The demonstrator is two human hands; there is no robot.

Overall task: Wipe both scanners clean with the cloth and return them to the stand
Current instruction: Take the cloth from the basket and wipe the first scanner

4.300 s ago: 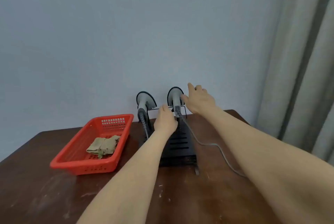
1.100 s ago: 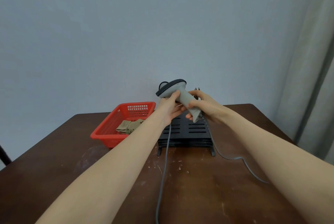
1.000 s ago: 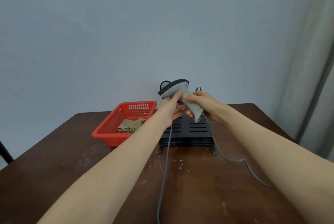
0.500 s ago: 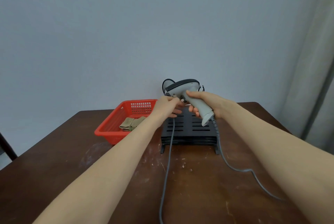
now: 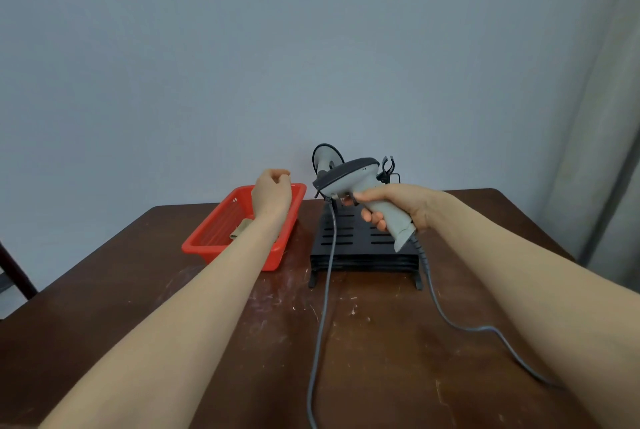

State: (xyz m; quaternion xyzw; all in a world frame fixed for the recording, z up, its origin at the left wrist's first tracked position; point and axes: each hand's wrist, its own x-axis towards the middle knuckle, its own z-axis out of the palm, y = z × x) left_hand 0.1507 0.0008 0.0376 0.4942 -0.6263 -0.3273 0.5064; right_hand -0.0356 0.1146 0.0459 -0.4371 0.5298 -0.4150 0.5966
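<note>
1. On the brown table point(image 5: 381, 342), the black stand point(image 5: 360, 248) sits toward the far edge, with the red basket point(image 5: 202, 252) just beside it on your left; work above the wood so the grey cable point(image 5: 325, 290) hangs free
2. At the stand's back, the docked scanner point(image 5: 322, 158) rests in its cradle; leave it until the first is wiped
3. Your right hand point(image 5: 398, 205) wraps the handle of the held scanner point(image 5: 353, 172), raised above the stand; hold it firmly and turn its head leftward
4. Your left hand point(image 5: 272, 193) hovers over the basket, fingers bent away from view, so I cannot tell how wide they are; nothing shows in it
5. Reach down for the cloth point(image 5: 239, 231) lying in the basket, partly hidden under your forearm, and pinch one fold
</note>
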